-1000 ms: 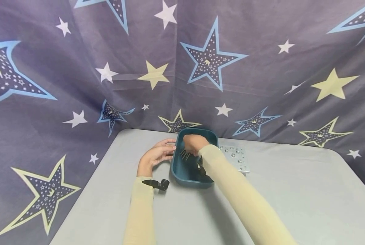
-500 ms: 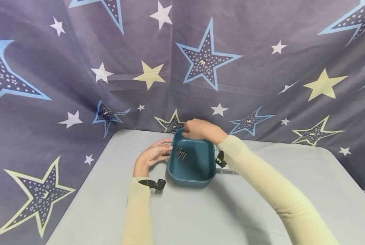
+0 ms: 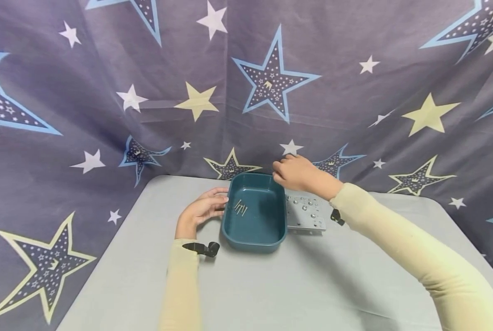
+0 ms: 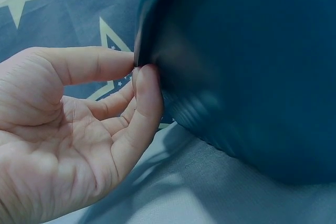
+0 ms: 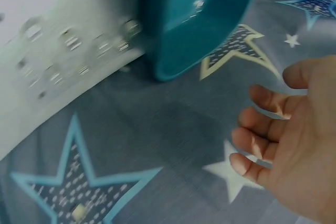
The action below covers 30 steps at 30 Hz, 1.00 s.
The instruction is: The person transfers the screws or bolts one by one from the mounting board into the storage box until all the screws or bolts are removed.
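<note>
A deep teal plastic tray [image 3: 255, 246] sits toward the back of the table, with several thin, light-coloured screws or nails [image 3: 240, 208] lying loose at its left side. My left hand [image 3: 203, 209] is at the tray's left edge; in the left wrist view its thumb and a finger pinch the rim. Above the tray's far right corner hovers my right hand [image 3: 298, 174], apart from the tray. Seen in the right wrist view, its fingers [image 5: 262, 129] are loosely bent with nothing between them. A silvery metal plate [image 3: 306, 224] with holes and round studs stands against the tray's right side.
The pale table cloth [image 3: 246, 289] stretches in front of the tray and off to the right. A purple star-patterned curtain [image 3: 346, 110] hangs right behind the table's back edge. Both sleeves carry a black wrist camera.
My right hand has come up out of the tray and moved right, uncovering the screws or nails and then the metal plate. The left hand stays at the tray's edge.
</note>
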Motion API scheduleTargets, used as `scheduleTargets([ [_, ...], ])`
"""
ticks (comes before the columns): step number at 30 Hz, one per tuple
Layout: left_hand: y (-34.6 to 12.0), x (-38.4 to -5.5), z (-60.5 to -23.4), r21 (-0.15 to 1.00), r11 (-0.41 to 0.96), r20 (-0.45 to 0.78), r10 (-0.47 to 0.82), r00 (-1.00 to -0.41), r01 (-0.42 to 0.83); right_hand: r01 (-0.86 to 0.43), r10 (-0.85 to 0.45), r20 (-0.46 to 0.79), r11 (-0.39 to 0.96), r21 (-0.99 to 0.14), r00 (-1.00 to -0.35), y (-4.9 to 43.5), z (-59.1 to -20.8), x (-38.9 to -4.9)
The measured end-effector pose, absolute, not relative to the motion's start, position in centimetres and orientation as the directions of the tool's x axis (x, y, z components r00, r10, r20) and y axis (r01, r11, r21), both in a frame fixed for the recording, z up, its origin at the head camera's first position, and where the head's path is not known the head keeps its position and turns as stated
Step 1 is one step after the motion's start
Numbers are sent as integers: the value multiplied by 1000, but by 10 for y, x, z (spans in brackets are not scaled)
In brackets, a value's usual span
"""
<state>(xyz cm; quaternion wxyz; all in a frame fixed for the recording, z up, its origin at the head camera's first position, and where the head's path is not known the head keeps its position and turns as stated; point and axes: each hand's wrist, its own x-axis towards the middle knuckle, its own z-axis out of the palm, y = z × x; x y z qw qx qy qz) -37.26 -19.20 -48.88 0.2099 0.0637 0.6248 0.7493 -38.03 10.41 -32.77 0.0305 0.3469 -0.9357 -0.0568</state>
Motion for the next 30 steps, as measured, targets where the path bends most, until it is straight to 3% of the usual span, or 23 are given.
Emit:
scheduleTargets([
  [7, -193, -371, -488, 964, -125, -168, 395, -903, -234, -678, -693, 89, 719, 152, -716, 135, -344, -384],
  [15, -194, -372, -488, 967, -111, -168, 393, -904, -228, -734, -787, 81, 603, 312, -612, 162, -370, -387],
  [24, -194, -373, -489, 967, -115, -167, 394, -904, -228, -760, -857, 150, 508, 404, -493, 178, -387, -397],
  [30, -193, -373, -489, 966, -121, -164, 397, -903, -229, -755, -872, 117, 472, 455, -475, 186, -397, -401],
])
